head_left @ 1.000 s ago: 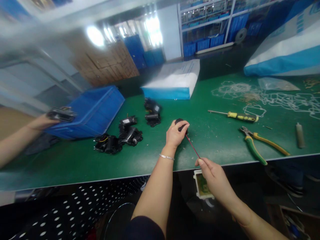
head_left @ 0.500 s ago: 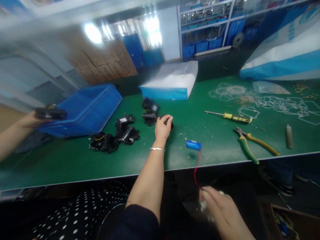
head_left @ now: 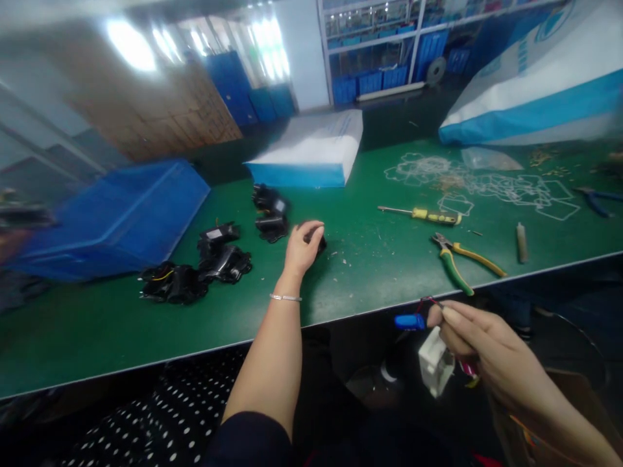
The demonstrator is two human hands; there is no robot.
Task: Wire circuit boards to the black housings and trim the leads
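My left hand (head_left: 300,248) is on the green table with its fingers curled around a small black part (head_left: 317,241), mostly hidden by the hand. Past the table's front edge, my right hand (head_left: 479,334) pinches thin red and dark wires (head_left: 428,299). A blue cylindrical battery (head_left: 409,322) dangles from these wires. Just under the right fingers is a white plastic housing (head_left: 435,363), open on one side; whether it hangs from the wires or is held by other fingers I cannot tell. Several black plastic assemblies (head_left: 226,263) with wires lie left of my left hand.
A screwdriver (head_left: 428,215), pliers (head_left: 452,256) and a small tube (head_left: 521,243) lie on the right. Behind them spread white wire frames (head_left: 487,185). A blue bin (head_left: 117,214) stands at left, with a blurred co-worker's hand (head_left: 14,240) beside it. White-and-blue bags (head_left: 311,146) stand at the back.
My right hand has moved up and to the right, lifting the blue battery off the table by its wires. My left hand stays on the black part. The view has shifted right.
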